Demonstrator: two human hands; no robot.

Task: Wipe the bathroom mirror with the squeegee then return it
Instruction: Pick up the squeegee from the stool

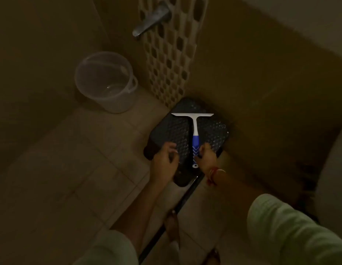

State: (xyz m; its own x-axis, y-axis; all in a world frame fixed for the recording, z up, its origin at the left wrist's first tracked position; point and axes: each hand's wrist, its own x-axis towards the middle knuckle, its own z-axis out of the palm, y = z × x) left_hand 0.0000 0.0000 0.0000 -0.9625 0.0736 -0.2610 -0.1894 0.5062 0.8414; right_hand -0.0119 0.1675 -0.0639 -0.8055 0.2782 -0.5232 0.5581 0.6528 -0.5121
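The squeegee [195, 129] lies flat on a dark stool [170, 131] in the corner of the bathroom floor. Its white blade [192, 114] points away from the fingers and its blue grip [195, 144] points toward them. The right hand [207, 159] is at the grip, with fingers [203, 148] curled on its right side and the thumb just beneath. This looks like a light pinch on the handle, though the dim light hides how firm it is. The left hand [164, 161] hovers just left of the grip over the stool, its fingers [171, 148] loosely curled round nothing.

The tool looks light and stiff: a thin plastic stem and a rubber-edged blade that is likely the one soft part. The ribbed blue section seems the right place to hold, since it gives grip if wet. The bare white stem beyond the fingers would be slicker. A clear bucket [105, 83] stands well beyond the left fingers.
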